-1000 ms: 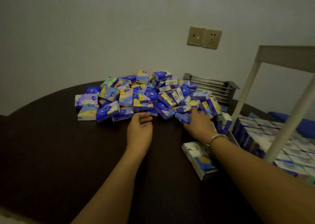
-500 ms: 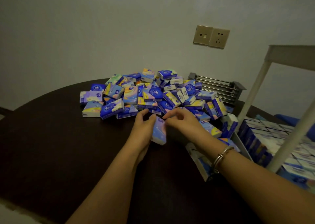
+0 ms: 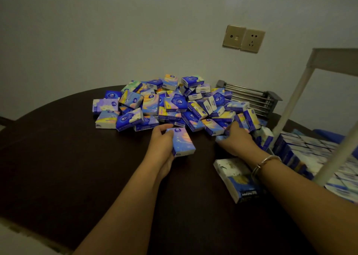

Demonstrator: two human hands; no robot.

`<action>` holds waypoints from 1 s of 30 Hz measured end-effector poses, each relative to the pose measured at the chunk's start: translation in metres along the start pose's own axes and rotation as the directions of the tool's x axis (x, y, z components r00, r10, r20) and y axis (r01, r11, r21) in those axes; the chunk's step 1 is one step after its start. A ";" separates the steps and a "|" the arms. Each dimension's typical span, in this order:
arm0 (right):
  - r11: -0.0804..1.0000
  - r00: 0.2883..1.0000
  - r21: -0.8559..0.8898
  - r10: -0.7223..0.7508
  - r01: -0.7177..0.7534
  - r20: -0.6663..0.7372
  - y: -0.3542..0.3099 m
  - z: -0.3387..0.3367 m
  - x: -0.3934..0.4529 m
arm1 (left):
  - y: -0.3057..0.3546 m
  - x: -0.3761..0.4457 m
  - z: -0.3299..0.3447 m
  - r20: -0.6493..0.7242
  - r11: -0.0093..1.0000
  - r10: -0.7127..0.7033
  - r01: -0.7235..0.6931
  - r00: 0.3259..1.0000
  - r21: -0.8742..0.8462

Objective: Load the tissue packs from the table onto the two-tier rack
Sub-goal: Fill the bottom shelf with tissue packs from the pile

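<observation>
A heap of several blue, purple and yellow tissue packs (image 3: 174,103) lies on the dark round table (image 3: 67,157). My left hand (image 3: 161,144) holds one purple-blue tissue pack (image 3: 183,141) upright just in front of the heap. My right hand (image 3: 235,140), a bracelet on its wrist, reaches into the heap's right edge, its fingers curled on a small blue pack (image 3: 220,138). The white two-tier rack (image 3: 290,103) stands at the right; its lower tier (image 3: 310,148) is filled with rows of packs.
A larger white and blue tissue pack (image 3: 235,179) lies flat under my right forearm. A metal wire rack (image 3: 249,97) sits behind the heap by the wall. Wall sockets (image 3: 243,38) are above it. The table's near edge runs along the lower left.
My hands have separated: the left now holds the purple-blue pack alone, and the right has gone back to the heap's right edge.
</observation>
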State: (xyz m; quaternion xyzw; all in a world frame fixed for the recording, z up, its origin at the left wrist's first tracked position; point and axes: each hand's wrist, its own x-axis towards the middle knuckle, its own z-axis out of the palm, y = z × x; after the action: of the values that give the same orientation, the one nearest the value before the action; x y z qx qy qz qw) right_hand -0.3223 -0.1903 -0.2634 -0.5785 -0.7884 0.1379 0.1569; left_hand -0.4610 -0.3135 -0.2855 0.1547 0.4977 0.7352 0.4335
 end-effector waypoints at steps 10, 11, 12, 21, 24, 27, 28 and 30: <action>0.702 0.919 0.680 -0.380 0.211 0.108 -0.059 -0.002 -0.041 | 0.002 -0.002 0.001 0.145 0.999 0.023 -0.016 0.989 -0.049; 0.698 0.929 0.683 -0.362 0.215 0.076 -0.059 0.001 -0.037 | 0.002 -0.001 0.000 0.118 0.999 0.025 -0.021 0.993 -0.030; 0.727 0.944 0.638 -0.329 0.253 0.000 -0.055 0.004 -0.029 | 0.002 -0.001 -0.001 0.086 1.000 0.025 -0.024 0.996 -0.018; 0.933 0.966 -0.254 -0.237 0.256 0.101 -0.002 0.026 0.032 | 0.000 -0.001 -0.005 -0.011 0.992 0.116 -0.116 0.993 0.042; 0.944 0.958 -0.175 -0.286 0.281 -0.007 -0.006 0.024 0.016 | 0.000 -0.006 -0.004 -0.015 0.986 0.162 -0.161 0.987 0.042; 0.968 0.969 0.034 -0.248 0.249 -0.013 -0.010 0.015 -0.001 | -0.001 -0.015 0.000 -0.027 0.975 0.204 -0.201 0.979 0.097; 0.959 0.970 0.148 -0.240 0.241 -0.027 -0.011 0.010 -0.008 | -0.001 -0.018 0.000 -0.027 0.972 0.210 -0.206 0.977 0.112; 0.888 0.964 0.379 -0.257 0.261 -0.062 -0.015 -0.005 -0.031 | -0.001 -0.027 0.002 -0.018 0.979 0.183 -0.181 0.983 0.092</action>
State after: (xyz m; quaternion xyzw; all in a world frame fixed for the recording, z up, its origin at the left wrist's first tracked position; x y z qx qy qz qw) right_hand -0.3249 -0.2237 -0.2551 -0.4270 -0.8154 0.2645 0.2879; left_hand -0.4443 -0.3337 -0.2798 0.2091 0.5197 0.7506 0.3503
